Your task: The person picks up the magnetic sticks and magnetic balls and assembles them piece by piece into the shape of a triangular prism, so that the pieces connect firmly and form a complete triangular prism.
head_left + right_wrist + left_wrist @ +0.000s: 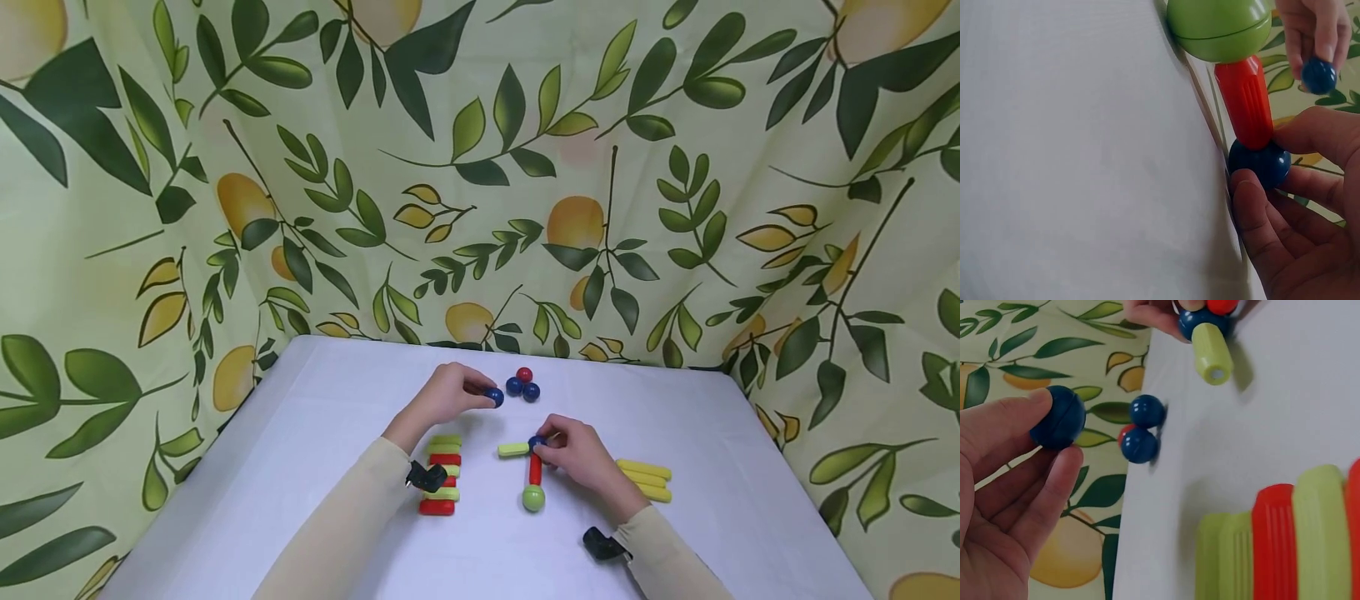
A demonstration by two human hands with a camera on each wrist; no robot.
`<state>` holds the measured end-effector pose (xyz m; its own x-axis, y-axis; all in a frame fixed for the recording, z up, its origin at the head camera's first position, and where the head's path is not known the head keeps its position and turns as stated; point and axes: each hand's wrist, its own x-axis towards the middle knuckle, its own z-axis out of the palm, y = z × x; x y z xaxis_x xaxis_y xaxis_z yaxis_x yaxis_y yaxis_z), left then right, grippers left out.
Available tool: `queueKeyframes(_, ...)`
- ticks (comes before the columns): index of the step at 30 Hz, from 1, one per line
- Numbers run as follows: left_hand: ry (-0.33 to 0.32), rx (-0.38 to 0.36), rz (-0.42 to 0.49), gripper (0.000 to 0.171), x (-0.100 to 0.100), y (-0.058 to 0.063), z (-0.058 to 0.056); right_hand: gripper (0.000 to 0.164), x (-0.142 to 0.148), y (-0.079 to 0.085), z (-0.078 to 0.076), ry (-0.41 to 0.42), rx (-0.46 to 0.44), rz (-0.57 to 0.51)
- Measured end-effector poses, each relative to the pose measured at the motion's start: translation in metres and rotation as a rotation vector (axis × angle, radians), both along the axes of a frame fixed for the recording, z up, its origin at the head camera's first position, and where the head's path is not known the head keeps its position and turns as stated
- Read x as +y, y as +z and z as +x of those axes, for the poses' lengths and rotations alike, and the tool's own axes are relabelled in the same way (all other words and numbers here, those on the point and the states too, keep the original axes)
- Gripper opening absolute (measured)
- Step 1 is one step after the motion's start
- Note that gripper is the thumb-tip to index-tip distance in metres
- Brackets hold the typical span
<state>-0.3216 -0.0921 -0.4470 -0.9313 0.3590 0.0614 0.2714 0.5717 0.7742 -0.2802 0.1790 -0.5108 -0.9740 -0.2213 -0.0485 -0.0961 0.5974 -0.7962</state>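
My left hand (452,393) pinches a blue ball (1060,417) between thumb and fingertips, held above the table just left of the loose balls. With thumb and fingers, my right hand (576,450) grips another blue ball (1261,164), which joins two rods. From that ball a red rod (1246,103) runs toward the near side and ends in a larger green ball (533,498). A yellow-green rod (1212,355) sticks out from the same ball to the left.
Behind the hands sit two blue balls (531,392) and a red ball (524,374). Red and yellow-green rods (446,460) lie in a column under the left forearm. Several yellow rods (647,481) lie beside the right wrist. A leaf-patterned cloth (480,167) hangs behind the white table (315,400).
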Motion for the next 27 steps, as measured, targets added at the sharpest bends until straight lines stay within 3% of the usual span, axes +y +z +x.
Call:
queueKeyframes(15, 0.023, -0.074, 0.013, 0.024, -0.011, -0.017, 0.023, 0.014, 0.004, 0.000, -0.002, -0.002, -0.002, 0.005)
queueKeyframes(27, -0.082, -0.115, -0.105, 0.016, -0.005, -0.029, 0.032, 0.015, 0.004, 0.001, -0.001, -0.016, 0.004, 0.010)
